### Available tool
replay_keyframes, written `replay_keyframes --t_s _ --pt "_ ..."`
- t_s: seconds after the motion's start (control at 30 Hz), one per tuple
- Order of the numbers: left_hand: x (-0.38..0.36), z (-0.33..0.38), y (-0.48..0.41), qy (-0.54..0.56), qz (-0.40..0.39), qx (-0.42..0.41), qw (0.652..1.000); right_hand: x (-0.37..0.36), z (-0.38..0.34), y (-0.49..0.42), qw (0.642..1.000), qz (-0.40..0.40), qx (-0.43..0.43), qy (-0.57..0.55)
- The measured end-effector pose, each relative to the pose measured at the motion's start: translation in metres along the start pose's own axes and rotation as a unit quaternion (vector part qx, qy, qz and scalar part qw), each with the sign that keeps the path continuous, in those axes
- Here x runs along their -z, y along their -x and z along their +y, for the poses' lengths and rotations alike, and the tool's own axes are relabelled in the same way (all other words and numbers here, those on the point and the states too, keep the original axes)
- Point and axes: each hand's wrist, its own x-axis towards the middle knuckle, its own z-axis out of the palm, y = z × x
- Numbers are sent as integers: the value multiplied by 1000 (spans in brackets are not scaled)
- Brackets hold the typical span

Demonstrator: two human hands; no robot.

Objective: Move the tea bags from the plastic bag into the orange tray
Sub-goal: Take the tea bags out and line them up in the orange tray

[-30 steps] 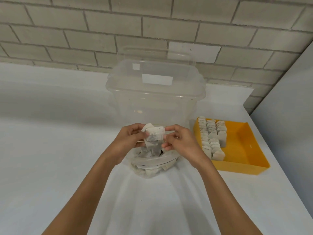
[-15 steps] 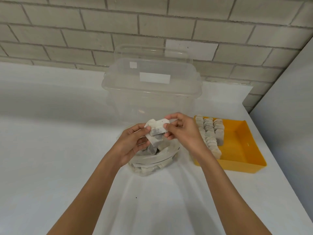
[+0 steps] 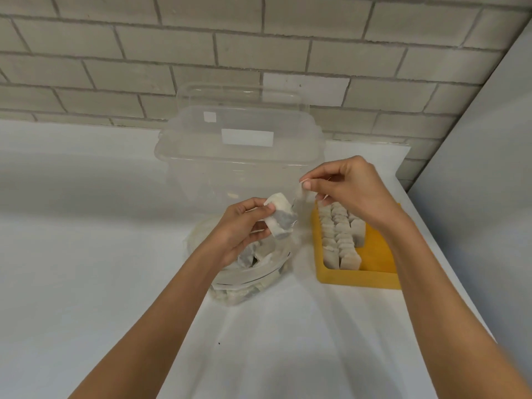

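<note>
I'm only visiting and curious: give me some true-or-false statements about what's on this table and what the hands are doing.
The left hand holds a clump of tea bags. True.
The orange tray is empty. False: rows of tea bags stand in it.
The right hand lies flat and open. False: it pinches a small white piece.
A clear plastic box stands behind the plastic bag. True.

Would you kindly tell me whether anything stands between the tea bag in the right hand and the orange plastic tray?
Nothing visible does. The right hand pinches the small white tea bag near the far left corner of the rectangular orange plastic tray; standing rows of tea bags already fill its left side.
</note>
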Motion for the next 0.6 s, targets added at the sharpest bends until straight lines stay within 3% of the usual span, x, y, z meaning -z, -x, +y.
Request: replay_keyframes --t_s 0.37,0.6 --pt "-66 4 -19 -82 -69 -14 994 59 38 6 980 80 0 181" --pt "-81 -2 -20 -92 -81 -9 992 80 84 12 955 36 -35 291"
